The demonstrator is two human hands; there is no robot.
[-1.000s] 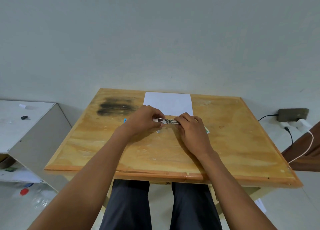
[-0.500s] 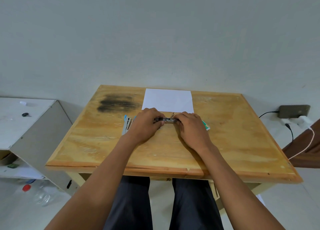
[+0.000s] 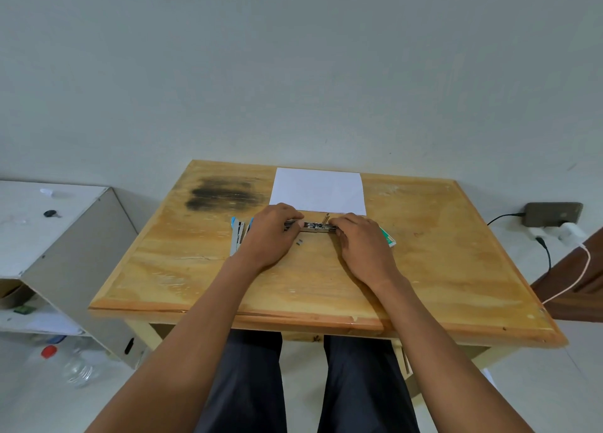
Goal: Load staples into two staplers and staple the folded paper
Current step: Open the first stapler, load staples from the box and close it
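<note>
Wooden counter [image 3: 424, 269] by a pale wall carries the opened stapler [image 3: 315, 226], its long axis running left to right, just before the paper [image 3: 318, 191]. The left hand [image 3: 269, 236] grips its left end and the right hand [image 3: 363, 246] holds its right end.

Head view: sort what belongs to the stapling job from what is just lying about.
Job: open silver metal stapler held by left hand and right hand; white paper sheet; blue-and-grey stapler; green-and-white small box.
Lying about: black key on white cabinet; red-capped clear bottle; grey phone on charge.
</note>
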